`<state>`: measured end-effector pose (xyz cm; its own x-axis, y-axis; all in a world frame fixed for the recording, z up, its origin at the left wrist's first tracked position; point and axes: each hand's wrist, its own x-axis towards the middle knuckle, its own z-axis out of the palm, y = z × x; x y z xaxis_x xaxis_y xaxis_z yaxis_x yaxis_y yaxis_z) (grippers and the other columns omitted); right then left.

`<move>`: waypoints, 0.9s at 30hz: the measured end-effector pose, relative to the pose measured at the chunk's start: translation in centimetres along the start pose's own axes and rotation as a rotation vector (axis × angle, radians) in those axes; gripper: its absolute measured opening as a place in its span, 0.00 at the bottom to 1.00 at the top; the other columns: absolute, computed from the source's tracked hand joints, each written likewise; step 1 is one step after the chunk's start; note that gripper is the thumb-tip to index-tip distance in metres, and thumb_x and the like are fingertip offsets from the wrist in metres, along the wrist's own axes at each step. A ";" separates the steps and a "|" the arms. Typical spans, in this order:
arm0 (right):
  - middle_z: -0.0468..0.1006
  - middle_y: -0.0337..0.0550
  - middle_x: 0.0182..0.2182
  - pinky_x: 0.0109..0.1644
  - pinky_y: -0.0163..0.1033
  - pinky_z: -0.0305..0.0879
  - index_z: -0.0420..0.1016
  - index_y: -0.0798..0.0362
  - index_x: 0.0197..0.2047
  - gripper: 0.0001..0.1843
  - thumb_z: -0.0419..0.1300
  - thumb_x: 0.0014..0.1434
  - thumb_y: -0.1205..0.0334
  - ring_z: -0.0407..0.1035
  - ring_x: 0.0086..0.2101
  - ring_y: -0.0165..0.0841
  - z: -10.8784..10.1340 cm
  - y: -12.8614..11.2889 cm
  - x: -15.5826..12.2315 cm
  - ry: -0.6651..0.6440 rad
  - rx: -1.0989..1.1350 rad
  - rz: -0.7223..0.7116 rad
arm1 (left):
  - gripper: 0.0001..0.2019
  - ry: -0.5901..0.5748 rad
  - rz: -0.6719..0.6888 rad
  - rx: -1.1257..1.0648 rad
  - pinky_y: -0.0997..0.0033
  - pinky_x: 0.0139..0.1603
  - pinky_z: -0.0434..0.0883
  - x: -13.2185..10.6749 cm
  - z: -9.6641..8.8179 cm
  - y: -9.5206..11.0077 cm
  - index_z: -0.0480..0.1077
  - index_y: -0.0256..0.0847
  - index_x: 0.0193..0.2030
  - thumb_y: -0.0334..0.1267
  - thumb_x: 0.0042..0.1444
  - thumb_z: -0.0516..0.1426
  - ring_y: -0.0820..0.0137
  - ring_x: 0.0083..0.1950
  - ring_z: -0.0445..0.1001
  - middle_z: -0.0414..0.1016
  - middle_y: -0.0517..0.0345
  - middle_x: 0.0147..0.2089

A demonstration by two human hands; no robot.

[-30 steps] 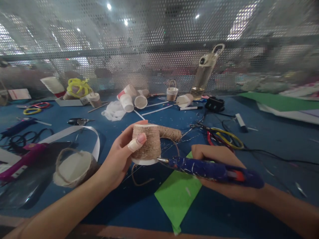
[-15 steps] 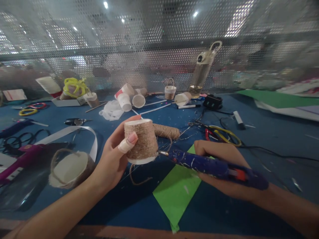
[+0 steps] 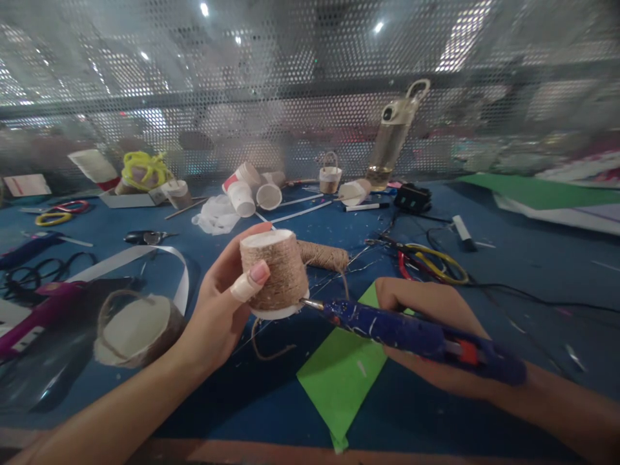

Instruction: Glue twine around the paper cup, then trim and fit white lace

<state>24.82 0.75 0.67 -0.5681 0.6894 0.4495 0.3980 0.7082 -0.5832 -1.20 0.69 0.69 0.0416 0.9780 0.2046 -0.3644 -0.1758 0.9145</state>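
Observation:
A paper cup (image 3: 278,274) wrapped in brown twine is in my left hand (image 3: 225,297), thumb across its side; a pale band covers part of that thumb. The cup's white bottom faces up and its bare white rim shows below the twine. My right hand (image 3: 431,310) grips a blue hot glue gun (image 3: 392,329), its metal nozzle at the lower right of the twine, near the rim. Behind the cup lies a roll of twine (image 3: 322,254), and a loose strand hangs below the cup. Green paper (image 3: 343,371) lies under the glue gun.
A twine-covered basket (image 3: 138,329) and a purple glue gun (image 3: 39,313) lie at left. Yellow-and-red scissors (image 3: 438,263) and black cables are at right. Farther back are paper cups (image 3: 241,197), a small basket (image 3: 330,179) and a bottle (image 3: 391,139) before a perforated metal screen.
The cup has tilted slightly, showing more of its white bottom. The glue gun's nozzle has moved a little left and down along the twine's lower edge.

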 end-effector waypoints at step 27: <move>0.63 0.28 0.20 0.22 0.31 0.52 0.56 0.49 0.27 0.14 0.60 0.52 0.71 0.56 0.20 0.23 -0.1 0.4 0.1 0.023 0.022 0.058 | 0.21 0.037 -0.011 -0.088 0.51 0.59 0.73 0.1 0.3 0.6 0.75 0.49 0.59 0.43 0.58 0.64 0.52 0.60 0.75 0.80 0.51 0.57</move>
<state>25.02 1.14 0.52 -0.5278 0.7328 0.4294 0.4140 0.6634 -0.6233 -1.16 0.67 1.34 0.0125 0.9836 0.1802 -0.4449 -0.1559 0.8819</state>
